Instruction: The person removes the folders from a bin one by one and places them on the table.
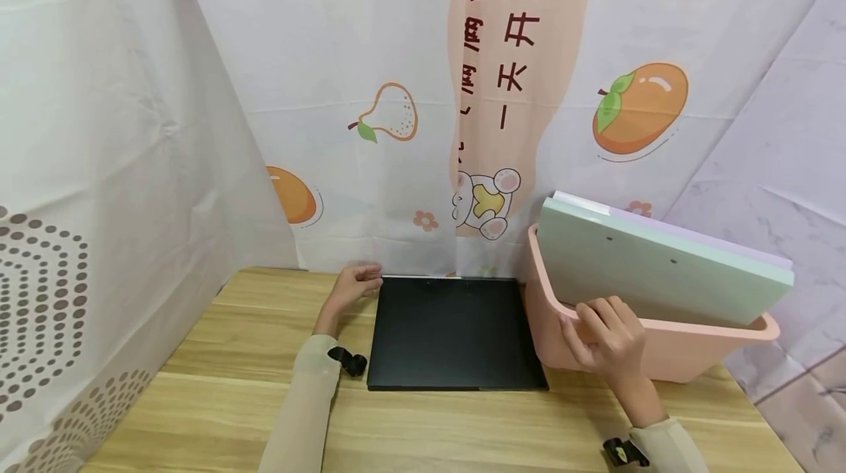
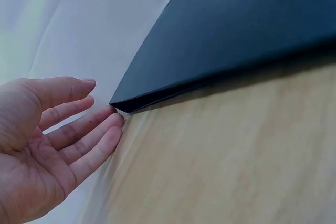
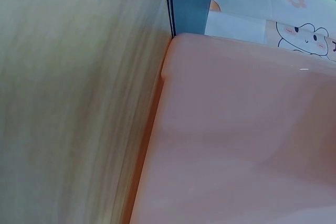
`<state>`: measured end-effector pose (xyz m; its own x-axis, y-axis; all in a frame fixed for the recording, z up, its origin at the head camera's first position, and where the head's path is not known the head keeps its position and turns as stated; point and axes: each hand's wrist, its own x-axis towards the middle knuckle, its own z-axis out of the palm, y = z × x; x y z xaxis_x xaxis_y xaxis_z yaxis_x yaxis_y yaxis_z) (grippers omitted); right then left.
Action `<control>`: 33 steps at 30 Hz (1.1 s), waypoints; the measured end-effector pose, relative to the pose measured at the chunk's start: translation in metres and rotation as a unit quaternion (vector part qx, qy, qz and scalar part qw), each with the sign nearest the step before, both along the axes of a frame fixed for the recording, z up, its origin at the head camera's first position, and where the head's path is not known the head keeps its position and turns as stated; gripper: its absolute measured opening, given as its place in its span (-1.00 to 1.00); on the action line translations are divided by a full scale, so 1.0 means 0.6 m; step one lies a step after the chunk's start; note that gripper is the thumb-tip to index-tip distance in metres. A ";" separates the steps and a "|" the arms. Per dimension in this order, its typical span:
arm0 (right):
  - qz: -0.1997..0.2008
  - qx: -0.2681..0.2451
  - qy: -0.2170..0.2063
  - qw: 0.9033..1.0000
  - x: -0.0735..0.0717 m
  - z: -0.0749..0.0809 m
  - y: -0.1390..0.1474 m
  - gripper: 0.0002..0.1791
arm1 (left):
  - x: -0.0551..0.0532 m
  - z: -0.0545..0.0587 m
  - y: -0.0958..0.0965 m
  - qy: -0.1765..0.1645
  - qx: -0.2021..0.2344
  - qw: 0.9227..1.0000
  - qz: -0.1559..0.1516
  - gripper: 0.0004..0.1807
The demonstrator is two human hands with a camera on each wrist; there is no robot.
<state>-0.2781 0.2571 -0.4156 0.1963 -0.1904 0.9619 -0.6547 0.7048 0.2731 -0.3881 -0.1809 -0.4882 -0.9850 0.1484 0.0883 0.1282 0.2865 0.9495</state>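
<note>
A flat black folder lies on the wooden table against the back curtain. At its far left corner is my left hand, fingers loosely extended; in the left wrist view its fingertips meet the corner of the folder. To the right, a pink plastic bin stands close beside the folder. My right hand grips the bin's near rim, fingers curled over it and thumb outside. In the right wrist view only the bin's wall shows, the hand being out of sight.
A mint-green folder and a lilac one behind it lean in the bin and stick out above its rim. White printed curtain rises along the table's back edge and left side. Bare wood extends left of the black folder.
</note>
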 end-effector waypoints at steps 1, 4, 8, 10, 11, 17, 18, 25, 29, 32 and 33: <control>0.000 0.000 0.001 1.000 0.000 0.000 0.001 -0.48 | 0.000 0.002 0.000 0.000 0.001 1.000 0.000 -0.55; -0.001 0.001 0.002 1.000 0.000 0.002 0.003 -0.48 | 0.001 0.008 0.001 -0.003 0.002 1.000 0.002 -0.55; -0.004 0.001 0.001 1.000 0.002 0.003 0.006 -0.48 | 0.002 0.019 0.005 0.000 0.002 1.000 0.007 -0.55; -0.004 0.001 0.000 1.000 0.002 0.003 0.007 -0.47 | 0.002 0.026 0.007 0.011 0.001 1.000 0.009 -0.56; -0.005 0.001 0.000 1.000 0.003 0.003 0.007 -0.47 | 0.002 0.030 0.008 0.020 -0.004 1.000 0.010 -0.56; -0.007 0.001 0.004 1.000 0.002 0.005 0.010 -0.49 | 0.005 0.058 0.017 0.074 -0.014 0.997 0.024 -0.56; -0.007 0.002 0.005 1.000 0.002 0.005 0.010 -0.49 | 0.006 0.063 0.020 0.078 -0.008 0.997 0.024 -0.56; -0.008 0.006 0.011 1.000 0.006 0.010 0.011 -0.50 | 0.024 0.098 0.043 0.124 0.005 0.992 0.013 -0.54; -0.012 0.009 0.013 1.000 0.011 0.014 0.008 -0.49 | 0.039 0.120 0.057 0.172 0.000 0.985 0.012 -0.53; -0.012 0.011 0.016 1.000 0.014 0.018 0.002 -0.48 | 0.052 0.140 0.068 0.206 0.004 0.979 0.006 -0.52; -0.010 0.012 0.017 1.000 0.015 0.019 0.000 -0.48 | 0.057 0.147 0.071 0.214 0.010 0.977 0.002 -0.53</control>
